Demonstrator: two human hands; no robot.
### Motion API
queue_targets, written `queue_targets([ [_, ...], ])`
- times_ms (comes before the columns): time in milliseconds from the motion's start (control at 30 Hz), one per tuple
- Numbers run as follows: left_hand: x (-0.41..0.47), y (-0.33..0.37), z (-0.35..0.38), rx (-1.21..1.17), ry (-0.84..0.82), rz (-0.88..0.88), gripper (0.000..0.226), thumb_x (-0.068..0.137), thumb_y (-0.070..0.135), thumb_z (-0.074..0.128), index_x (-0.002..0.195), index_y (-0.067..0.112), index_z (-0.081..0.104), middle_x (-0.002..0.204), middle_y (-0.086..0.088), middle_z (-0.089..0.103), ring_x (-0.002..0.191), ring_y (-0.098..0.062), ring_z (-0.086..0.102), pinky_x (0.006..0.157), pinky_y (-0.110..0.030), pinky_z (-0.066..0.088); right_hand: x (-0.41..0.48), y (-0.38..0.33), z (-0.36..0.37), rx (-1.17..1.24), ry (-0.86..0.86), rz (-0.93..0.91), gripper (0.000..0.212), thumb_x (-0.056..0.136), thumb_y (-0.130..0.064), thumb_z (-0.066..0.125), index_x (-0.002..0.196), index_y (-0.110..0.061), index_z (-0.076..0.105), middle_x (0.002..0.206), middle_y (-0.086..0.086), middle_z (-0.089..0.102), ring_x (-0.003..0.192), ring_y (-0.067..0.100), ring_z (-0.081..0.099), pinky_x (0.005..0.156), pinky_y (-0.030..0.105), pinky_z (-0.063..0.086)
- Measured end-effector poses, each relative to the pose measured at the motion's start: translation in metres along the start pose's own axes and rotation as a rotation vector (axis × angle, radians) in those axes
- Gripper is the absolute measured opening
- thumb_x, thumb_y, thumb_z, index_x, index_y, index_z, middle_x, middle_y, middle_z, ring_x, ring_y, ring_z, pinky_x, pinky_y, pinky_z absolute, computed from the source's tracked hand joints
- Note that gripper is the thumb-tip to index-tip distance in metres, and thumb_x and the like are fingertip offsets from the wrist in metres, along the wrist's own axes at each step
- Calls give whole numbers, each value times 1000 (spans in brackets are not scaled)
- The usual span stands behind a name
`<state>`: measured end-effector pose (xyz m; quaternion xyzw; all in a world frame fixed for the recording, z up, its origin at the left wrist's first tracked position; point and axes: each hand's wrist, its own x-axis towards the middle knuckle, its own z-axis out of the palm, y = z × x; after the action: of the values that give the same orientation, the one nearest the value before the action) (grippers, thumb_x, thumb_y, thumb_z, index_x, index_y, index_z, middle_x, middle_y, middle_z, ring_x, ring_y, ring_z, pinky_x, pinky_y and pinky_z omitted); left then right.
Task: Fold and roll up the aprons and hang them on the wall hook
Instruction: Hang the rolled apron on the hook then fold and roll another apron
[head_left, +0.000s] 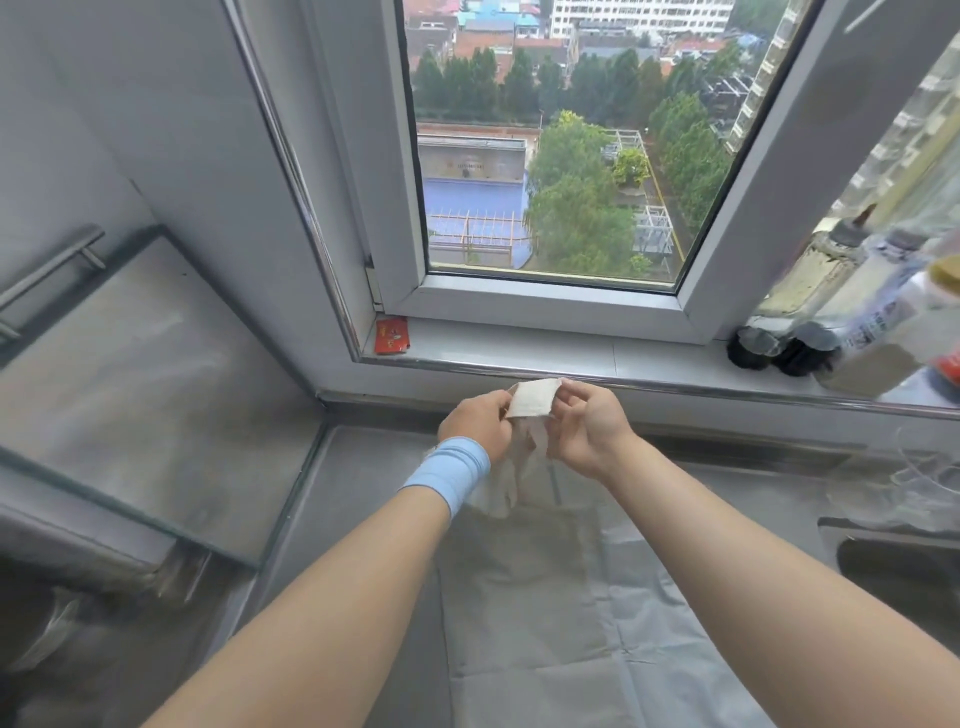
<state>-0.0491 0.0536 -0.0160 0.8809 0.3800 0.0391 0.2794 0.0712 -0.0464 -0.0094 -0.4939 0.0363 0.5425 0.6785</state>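
Window at 12 o'clock, trees and rooftops outside. Red packet on windowsill at 11, in the corner. Cluster of bottles on the sill at 2, blurred. Steel desk below; sink at 4. Glass panel at 9, bar handle at 10.

print on bottle label, red packet; none legible

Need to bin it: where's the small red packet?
Head view: the red packet lies at the left end of the windowsill, beside the window frame, up-left of the left hand.
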Motion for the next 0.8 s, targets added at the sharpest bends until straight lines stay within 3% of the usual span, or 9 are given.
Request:
queue_targets([
  [100, 6, -4, -11, -59, -60, -14, 26, 89, 14, 47, 104, 25, 65, 100, -3, 72, 86, -26, 68, 81, -33, 54, -3, 5, 3, -344, 67, -48, 31, 90, -12, 44, 116, -10, 61, 97, 5, 68, 75, 23, 63, 72, 39, 51],
  [200, 14, -3, -29, -180, -74, -26, 8, 91, 23, 58, 96, 25, 64, 90, 1, 68, 70, -21, 66, 73, -28, 54, -6, 10, 3, -838, 309, -409, 55, 81, 0, 56, 127, -24, 37, 99, 11, 64, 76, 26, 64, 71, 42, 57],
  [267, 22, 0, -40, -160, -79, 14, 5, 87, 29, 66, 90, 28, 62, 86, 4, 65, 76, -18, 62, 75, -27, 51, -6, 7, 0, -1168, 174, -624, 73, 80, -3, 60, 137, -40, 32, 96, 8, 64, 76, 26, 63, 73, 40, 53],
  [367, 28, 6, -53, -159, -81, 43, 12, 82, 34, 70, 88, 30, 61, 85, 6, 66, 78, -17, 61, 76, -28, 48, 0, -3, 8, -1507, 111, -684, 46, 85, -25, 69, 123, -46, 56, 90, -10, 69, 85, 17, 64, 77, 34, 52],
  [433, 27, 9, -60, -84, 16, 52, 17, 82, 32, 70, 94, 29, 58, 89, 12, 65, 80, -14, 60, 74, -26, 46, 2, -10, 19, -1404, 202, -692, 21, 88, -33, 66, 109, -36, 67, 78, -13, 72, 82, 12, 67, 76, 32, 53],
  [567, 10, 14, -57, 46, 359, 281, 13, 87, 30, 63, 97, 23, 56, 96, 8, 59, 81, -20, 61, 70, -28, 45, 6, -29, 43, -703, 227, -419, 31, 90, -17, 63, 121, -20, 57, 72, -1, 75, 65, 13, 68, 55, 25, 49],
  [667, 1, 20, -42, 32, 119, 277, 45, 82, 54, 63, 116, 26, 51, 115, 10, 60, 101, -17, 62, 81, -29, 46, 5, -46, 57, -418, 139, -253, 31, 95, -12, 59, 125, -16, 52, 85, 4, 75, 61, 13, 69, 45, 20, 46],
  [733, 6, 20, -37, -76, -30, 89, 73, 74, 58, 71, 128, 24, 35, 127, 8, 56, 112, -18, 59, 92, -35, 47, 5, -58, 64, -315, 9, -195, 31, 98, -8, 48, 128, -18, 50, 101, 3, 76, 82, 17, 73, 50, 24, 53],
  [800, 16, 18, -38, -350, -144, -100, 78, 71, 47, 79, 126, 22, 29, 120, 4, 62, 109, -22, 62, 90, -38, 51, 6, -69, 69, -261, -107, -188, 41, 97, 2, 36, 129, -18, 52, 114, 3, 73, 103, 22, 70, 54, 26, 58],
])
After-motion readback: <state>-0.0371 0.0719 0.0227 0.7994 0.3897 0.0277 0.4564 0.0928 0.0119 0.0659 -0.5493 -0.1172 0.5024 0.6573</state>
